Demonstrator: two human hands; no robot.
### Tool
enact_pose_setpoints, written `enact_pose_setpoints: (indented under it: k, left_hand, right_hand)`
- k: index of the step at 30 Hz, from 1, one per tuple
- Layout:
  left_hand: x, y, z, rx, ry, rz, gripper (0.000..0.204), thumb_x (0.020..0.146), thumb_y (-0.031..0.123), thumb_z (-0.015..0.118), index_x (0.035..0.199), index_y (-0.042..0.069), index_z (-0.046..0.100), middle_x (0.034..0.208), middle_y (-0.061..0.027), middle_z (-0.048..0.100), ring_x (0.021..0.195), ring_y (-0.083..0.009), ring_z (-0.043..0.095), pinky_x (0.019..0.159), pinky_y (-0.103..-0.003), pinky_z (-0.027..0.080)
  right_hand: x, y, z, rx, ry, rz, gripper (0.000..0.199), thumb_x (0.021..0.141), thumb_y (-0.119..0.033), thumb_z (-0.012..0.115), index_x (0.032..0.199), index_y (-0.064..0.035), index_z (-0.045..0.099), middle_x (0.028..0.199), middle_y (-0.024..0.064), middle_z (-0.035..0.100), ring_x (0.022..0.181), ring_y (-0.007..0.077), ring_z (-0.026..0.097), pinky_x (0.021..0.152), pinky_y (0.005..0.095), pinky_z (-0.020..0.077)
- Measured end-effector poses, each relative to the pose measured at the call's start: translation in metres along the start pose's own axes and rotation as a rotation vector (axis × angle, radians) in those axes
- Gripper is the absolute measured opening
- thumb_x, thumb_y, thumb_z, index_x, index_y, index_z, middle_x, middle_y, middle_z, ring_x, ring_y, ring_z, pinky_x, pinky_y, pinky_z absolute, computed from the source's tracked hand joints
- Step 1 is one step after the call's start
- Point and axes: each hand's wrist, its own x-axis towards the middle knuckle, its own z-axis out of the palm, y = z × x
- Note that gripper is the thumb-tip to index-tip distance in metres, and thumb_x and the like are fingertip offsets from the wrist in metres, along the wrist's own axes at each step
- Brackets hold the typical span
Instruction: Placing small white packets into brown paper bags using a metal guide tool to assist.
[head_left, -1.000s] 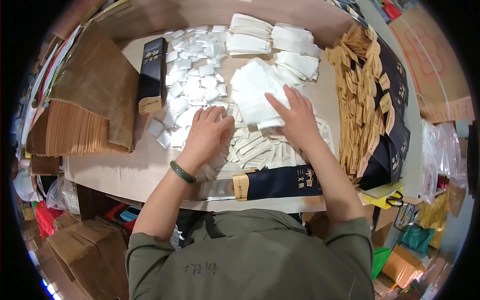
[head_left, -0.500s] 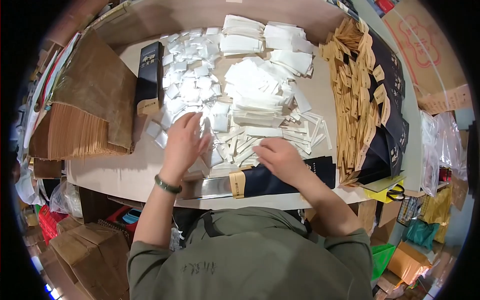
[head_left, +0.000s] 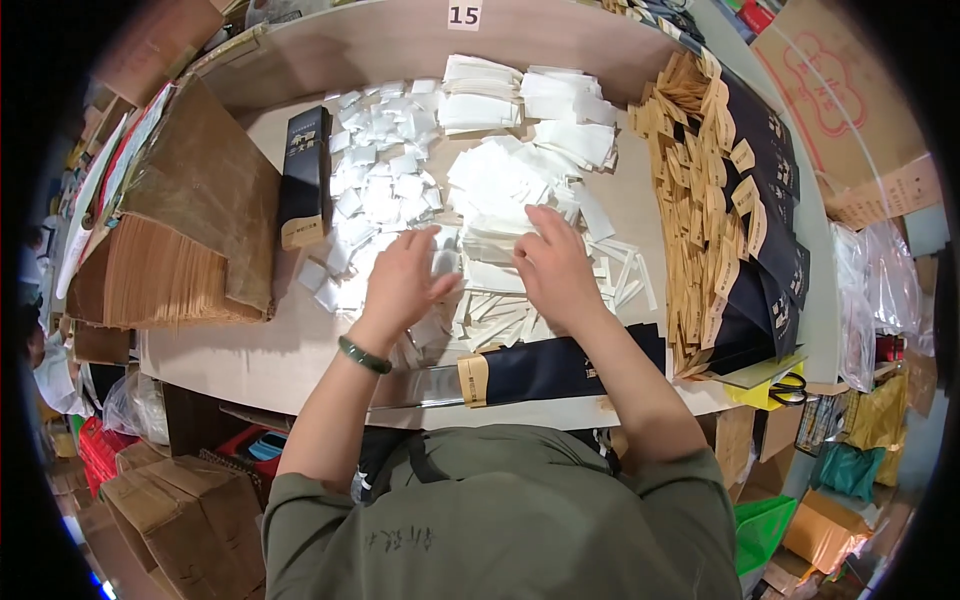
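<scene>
My left hand (head_left: 402, 278) reaches over the right edge of the small silvery-white square packets (head_left: 385, 190), its thumb spread away from the fingers. One packet (head_left: 446, 262) shows between the thumb and fingertips, and I see no firm grip on it. Just right of it, my right hand (head_left: 558, 265) lies over the pile of flat white paper sleeves (head_left: 500, 180), fingers apart and tips at the stack. Narrow white strips (head_left: 490, 322) are scattered below both hands. Under my right forearm lies a dark blue packaging sleeve with a tan end (head_left: 520, 372), beside a shiny metal strip (head_left: 420, 387).
A cardboard box of brown sheets (head_left: 175, 265) stands at the left, next to an upright dark box (head_left: 305, 180). Along the right side runs a row of dark-and-tan sleeves (head_left: 700, 210). Black-handled scissors (head_left: 787, 388) sit at the right front corner.
My left hand has moved right toward the white sleeves, with the thumb spreading. My right hand has moved up from the narrow strips onto the sleeve pile. The view has shifted slightly.
</scene>
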Motion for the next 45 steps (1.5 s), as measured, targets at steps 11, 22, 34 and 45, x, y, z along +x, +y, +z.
enact_pose_setpoints:
  k: [11, 22, 34, 45]
  left_hand:
    - [0.004, -0.008, -0.001, -0.100, -0.182, -0.207, 0.025, 0.081, 0.019, 0.077, 0.090, 0.001, 0.063, 0.083, -0.0122, 0.062, 0.073, -0.0237, 0.062, 0.068, -0.035, 0.051]
    - [-0.159, 0.013, -0.055, -0.322, 0.058, -0.574, 0.030, 0.085, 0.011, 0.074, 0.113, 0.004, 0.065, 0.080, -0.0031, 0.061, 0.069, -0.0117, 0.057, 0.064, -0.028, 0.048]
    - [-0.135, 0.023, -0.038, -0.185, -0.157, -0.314, 0.040, 0.080, 0.025, 0.080, 0.110, 0.008, 0.061, 0.084, -0.0090, 0.060, 0.073, -0.0297, 0.062, 0.065, -0.039, 0.051]
    - [-0.064, -0.207, -0.258, 0.557, 0.019, -0.457, 0.026, 0.092, 0.022, 0.063, 0.107, 0.002, 0.069, 0.086, -0.0195, 0.069, 0.080, -0.0367, 0.068, 0.070, -0.042, 0.052]
  right_hand:
    - [-0.054, -0.032, -0.016, 0.099, -0.221, -0.130, 0.012, 0.078, -0.004, 0.069, 0.088, -0.0033, 0.062, 0.099, 0.0114, 0.063, 0.095, 0.0326, 0.060, 0.084, 0.0427, 0.0474]
    - [-0.010, 0.002, -0.007, -0.043, -0.261, 0.046, 0.008, 0.085, -0.009, 0.068, 0.090, -0.0046, 0.065, 0.083, 0.0113, 0.061, 0.080, 0.0319, 0.063, 0.070, 0.0402, 0.0517]
    - [-0.007, 0.011, 0.015, -0.067, -0.409, 0.133, 0.011, 0.082, -0.014, 0.066, 0.082, -0.0033, 0.064, 0.083, 0.0125, 0.064, 0.076, 0.0327, 0.064, 0.069, 0.0405, 0.0523]
    - [-0.048, -0.076, 0.028, 0.189, -0.811, -0.237, 0.010, 0.085, -0.013, 0.066, 0.083, -0.0052, 0.059, 0.081, 0.0110, 0.059, 0.081, 0.0329, 0.062, 0.069, 0.0434, 0.0520]
